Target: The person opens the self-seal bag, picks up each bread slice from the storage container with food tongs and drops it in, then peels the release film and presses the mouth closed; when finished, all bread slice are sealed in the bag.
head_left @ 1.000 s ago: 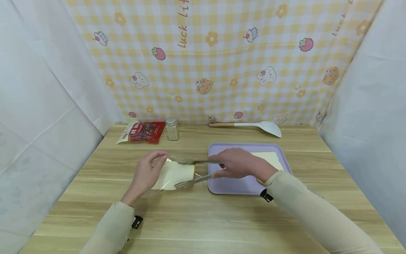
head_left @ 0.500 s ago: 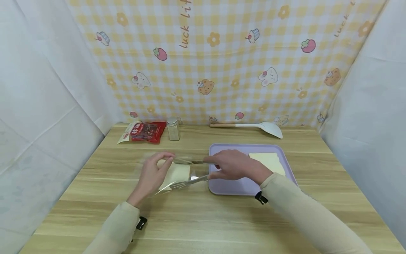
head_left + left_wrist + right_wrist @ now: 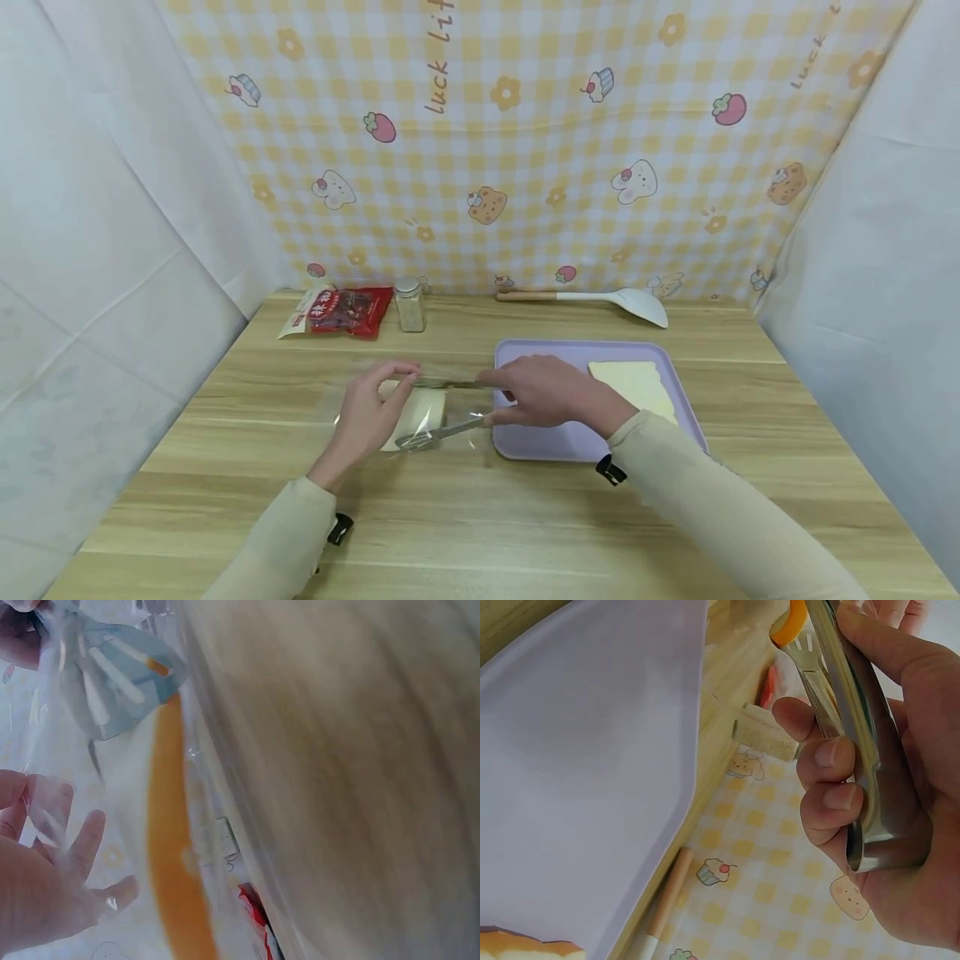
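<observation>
My left hand (image 3: 371, 417) pinches the edge of a clear plastic bag (image 3: 467, 407) between thumb and forefinger. Inside the bag lies a white slice of bread (image 3: 429, 408), its orange-brown crust showing in the left wrist view. My right hand (image 3: 547, 392) grips metal tongs (image 3: 866, 757), fingers wrapped round them above the tray's left side. The tongs' arms are spread, one along each side of the slice; a slotted tong end (image 3: 127, 679) overlaps the bread in the left wrist view. Another bread slice (image 3: 636, 385) lies on the purple tray (image 3: 540, 447), partly behind my right wrist.
At the back left, a red food packet (image 3: 348, 312) lies beside a small glass shaker jar (image 3: 410, 307). A white spatula (image 3: 637, 305) with a wooden handle lies along the back edge. A checked curtain (image 3: 555, 150) hangs behind the table.
My left hand has shifted to the right along with the bag's edge. The tongs have moved slightly left, further over the bagged slice, with their arms still spread.
</observation>
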### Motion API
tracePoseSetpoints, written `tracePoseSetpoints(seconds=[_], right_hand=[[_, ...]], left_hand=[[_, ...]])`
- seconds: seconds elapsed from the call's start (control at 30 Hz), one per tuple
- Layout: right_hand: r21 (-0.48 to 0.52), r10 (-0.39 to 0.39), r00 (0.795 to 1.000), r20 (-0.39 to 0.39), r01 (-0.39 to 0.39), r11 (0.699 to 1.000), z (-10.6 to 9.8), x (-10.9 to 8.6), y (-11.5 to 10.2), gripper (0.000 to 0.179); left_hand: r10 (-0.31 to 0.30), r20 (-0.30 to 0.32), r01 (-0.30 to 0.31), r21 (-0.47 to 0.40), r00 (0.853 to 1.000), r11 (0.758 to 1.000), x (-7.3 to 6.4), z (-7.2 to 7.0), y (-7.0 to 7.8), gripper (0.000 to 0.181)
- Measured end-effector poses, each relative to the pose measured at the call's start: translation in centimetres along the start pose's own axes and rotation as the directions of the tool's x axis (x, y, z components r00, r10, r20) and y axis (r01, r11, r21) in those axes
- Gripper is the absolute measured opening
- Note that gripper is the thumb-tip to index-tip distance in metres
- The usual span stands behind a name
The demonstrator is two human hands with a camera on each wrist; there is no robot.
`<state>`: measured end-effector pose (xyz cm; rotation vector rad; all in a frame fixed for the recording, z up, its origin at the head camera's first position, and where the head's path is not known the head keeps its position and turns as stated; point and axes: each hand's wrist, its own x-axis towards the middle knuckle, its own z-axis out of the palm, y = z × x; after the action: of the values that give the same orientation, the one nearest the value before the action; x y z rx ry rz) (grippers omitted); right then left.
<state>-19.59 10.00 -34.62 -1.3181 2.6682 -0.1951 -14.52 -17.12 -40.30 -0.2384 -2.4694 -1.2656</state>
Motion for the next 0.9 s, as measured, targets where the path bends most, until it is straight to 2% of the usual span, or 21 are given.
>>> tracePoseSetpoints(seconds=[0.27,0.4,0.53,0.67,0.9], right_hand=[[0.007,0.002,1.0,0.004,-0.002,1.0,0.12,0.31,-0.32,0.051],[0.004,0.013,1.0,0.0,-0.013,1.0,0.21,-0.04,-0.21,0.051],[-0.005,0.009,1.0,-0.016,-0.009,1.0,0.25,-0.34,-0.15,0.053],[-0.012,-0.006,1.0,-0.03,0.005,1.0,0.11,-0.38,-0.4,0.053],[-0.012,-0.003,1.0,-0.005,0.003,1.0,0.15,0.38,-0.87,0.058]], left_hand=[[0.019,-0.015,-0.019,-0.019,1.0,1.0,-0.21,-0.17,-0.05,0.017],[0.005,-0.041,-0.005,-0.008,0.999,1.0,-0.06,-0.49,-0.37,0.017],[-0.007,-0.031,0.007,-0.009,0.999,1.0,0.03,-0.59,-0.51,0.017],[-0.022,-0.013,0.021,-0.024,1.0,0.999,-0.07,-0.38,-0.25,0.017],[-0.037,-0.03,0.037,-0.008,0.999,0.999,-0.29,0.16,0.38,0.016]])
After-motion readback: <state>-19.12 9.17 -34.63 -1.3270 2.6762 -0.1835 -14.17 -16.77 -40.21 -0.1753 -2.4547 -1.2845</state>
